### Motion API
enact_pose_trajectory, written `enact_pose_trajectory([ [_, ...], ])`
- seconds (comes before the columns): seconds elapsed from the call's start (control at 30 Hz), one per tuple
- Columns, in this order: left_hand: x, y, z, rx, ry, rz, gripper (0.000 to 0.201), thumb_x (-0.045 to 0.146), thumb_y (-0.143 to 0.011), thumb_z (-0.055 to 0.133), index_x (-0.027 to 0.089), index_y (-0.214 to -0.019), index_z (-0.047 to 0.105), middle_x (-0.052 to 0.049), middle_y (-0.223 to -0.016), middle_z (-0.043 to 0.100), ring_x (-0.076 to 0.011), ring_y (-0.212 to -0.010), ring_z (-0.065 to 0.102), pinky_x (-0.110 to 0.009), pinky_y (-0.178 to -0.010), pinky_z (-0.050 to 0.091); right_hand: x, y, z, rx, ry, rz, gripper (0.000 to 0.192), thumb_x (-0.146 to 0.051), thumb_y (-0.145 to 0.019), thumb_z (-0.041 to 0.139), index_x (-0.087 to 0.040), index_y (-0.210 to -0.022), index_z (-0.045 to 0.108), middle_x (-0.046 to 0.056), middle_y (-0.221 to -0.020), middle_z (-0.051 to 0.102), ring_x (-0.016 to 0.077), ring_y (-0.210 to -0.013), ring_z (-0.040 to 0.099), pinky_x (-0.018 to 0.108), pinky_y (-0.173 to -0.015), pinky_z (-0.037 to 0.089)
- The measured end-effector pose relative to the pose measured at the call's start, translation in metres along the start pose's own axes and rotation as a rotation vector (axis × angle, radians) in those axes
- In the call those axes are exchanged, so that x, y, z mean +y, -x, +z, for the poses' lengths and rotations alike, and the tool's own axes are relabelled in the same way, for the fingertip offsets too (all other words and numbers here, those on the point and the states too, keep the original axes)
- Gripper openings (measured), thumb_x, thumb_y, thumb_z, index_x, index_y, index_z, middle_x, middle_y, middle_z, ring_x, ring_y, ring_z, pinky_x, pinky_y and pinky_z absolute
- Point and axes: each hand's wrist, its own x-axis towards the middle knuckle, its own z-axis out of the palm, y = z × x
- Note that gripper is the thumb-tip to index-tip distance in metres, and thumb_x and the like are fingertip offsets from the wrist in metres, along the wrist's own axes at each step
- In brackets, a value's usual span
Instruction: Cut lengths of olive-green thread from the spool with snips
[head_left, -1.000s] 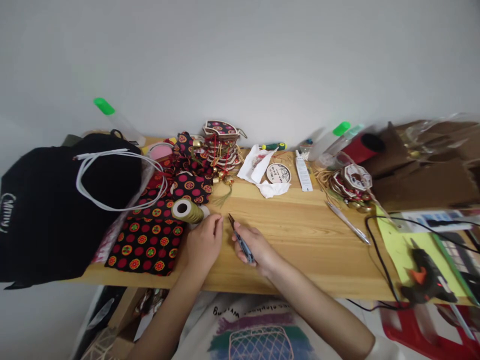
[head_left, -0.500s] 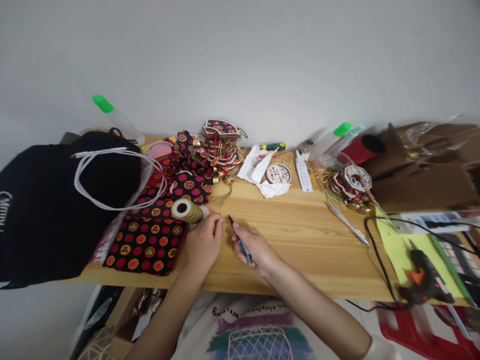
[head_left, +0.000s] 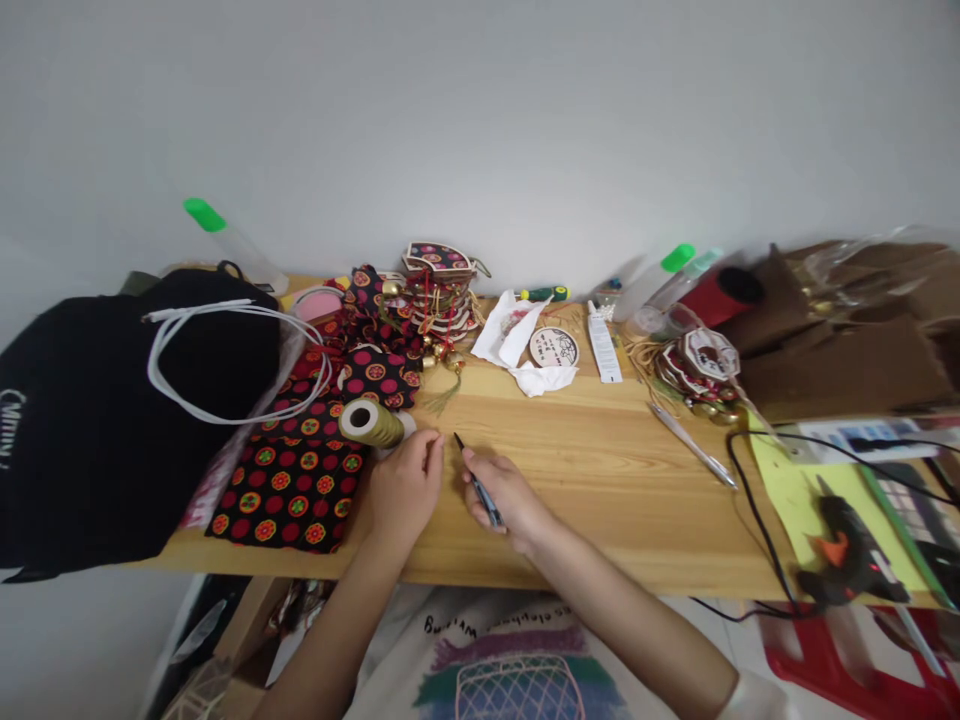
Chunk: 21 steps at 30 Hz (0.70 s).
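My left hand (head_left: pixel 407 482) is closed, thumb pressed against the curled fingers, close beside the thread spool (head_left: pixel 373 424). Whatever the pinch holds, if anything, is too small to make out. In my right hand (head_left: pixel 507 498) lies a slim dark pointed tool (head_left: pixel 482 489) with a grey-blue handle; its exact kind does not show. The tip points up and left, towards the left hand, with a small gap between. Olive-coloured thread wraps the spool, which lies on its side. Black folded fabric (head_left: pixel 294 490) with red and orange flower prints lies left of my left hand.
Stacked ornaments with bells (head_left: pixel 440 290) stand behind. White tissue (head_left: pixel 510 335), a round printed disc (head_left: pixel 554 348), a white tube (head_left: pixel 604 345) and a silver pen (head_left: pixel 694 447) lie beyond my hands. A glue gun (head_left: pixel 855 545) with a black cable is at right; a black cap (head_left: pixel 135 430) at left.
The view has shifted very slightly. Both hands keep nearly the same place and grip, and the pointed tool stays in my right hand.
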Motion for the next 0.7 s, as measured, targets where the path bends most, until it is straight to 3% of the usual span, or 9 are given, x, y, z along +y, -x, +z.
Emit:
enact_pose_trajectory([
  [0.2, 0.001, 0.000, -0.001, 0.049, 0.118, -0.068, 0.020, 0.030, -0.084, 0.048, 0.018, -0.078, 0.063, 0.002, -0.058, 0.061, -0.0081, -0.050, 0.054, -0.018, -0.052, 0.038, 0.000, 0.001, -0.001, -0.027, 0.000, -0.025, 0.048, -0.068, -0.070, 0.047, -0.020, -0.067, 0.042, -0.009, -0.027, 0.039, 0.0039, -0.022, 0.021, 0.016, -0.026, 0.012],
  [0.3, 0.000, 0.001, -0.002, 0.093, 0.194, -0.111, 0.020, 0.032, -0.083, 0.050, 0.018, -0.078, 0.063, 0.003, -0.057, 0.060, -0.0074, -0.050, 0.052, -0.018, -0.053, 0.039, 0.003, 0.002, -0.004, -0.102, 0.002, -0.041, 0.051, -0.070, -0.070, 0.047, -0.019, -0.069, 0.045, -0.009, -0.029, 0.040, 0.0042, -0.023, 0.023, 0.017, -0.027, 0.013],
  [0.43, 0.003, 0.004, -0.007, 0.121, 0.333, -0.134, 0.020, 0.033, -0.082, 0.052, 0.017, -0.077, 0.063, 0.004, -0.055, 0.056, -0.0067, -0.049, 0.049, -0.017, -0.053, 0.040, 0.012, 0.009, -0.013, -0.222, -0.059, -0.079, 0.055, -0.070, -0.070, 0.048, -0.016, -0.075, 0.053, -0.005, -0.037, 0.048, 0.0065, -0.029, 0.037, 0.018, -0.033, 0.028],
  [0.57, 0.017, 0.008, -0.017, 0.062, 0.423, -0.137, 0.021, 0.034, -0.080, 0.053, 0.017, -0.072, 0.063, 0.005, -0.051, 0.051, -0.0060, -0.045, 0.045, -0.016, -0.047, 0.039, 0.015, 0.024, -0.023, -0.139, -0.216, -0.171, 0.048, -0.063, -0.070, 0.057, -0.016, -0.080, 0.056, -0.004, -0.053, 0.053, 0.0077, -0.045, 0.048, 0.021, -0.046, 0.037],
  [0.7, 0.035, 0.011, -0.026, 0.041, 0.421, -0.033, 0.021, 0.033, -0.081, 0.053, 0.018, -0.070, 0.063, 0.006, -0.048, 0.049, -0.0055, -0.045, 0.045, -0.016, -0.048, 0.039, 0.008, 0.037, -0.030, -0.052, -0.362, -0.231, 0.036, -0.048, -0.065, 0.067, -0.016, -0.075, 0.055, -0.008, -0.052, 0.038, 0.0039, -0.042, 0.031, 0.019, -0.041, 0.022],
])
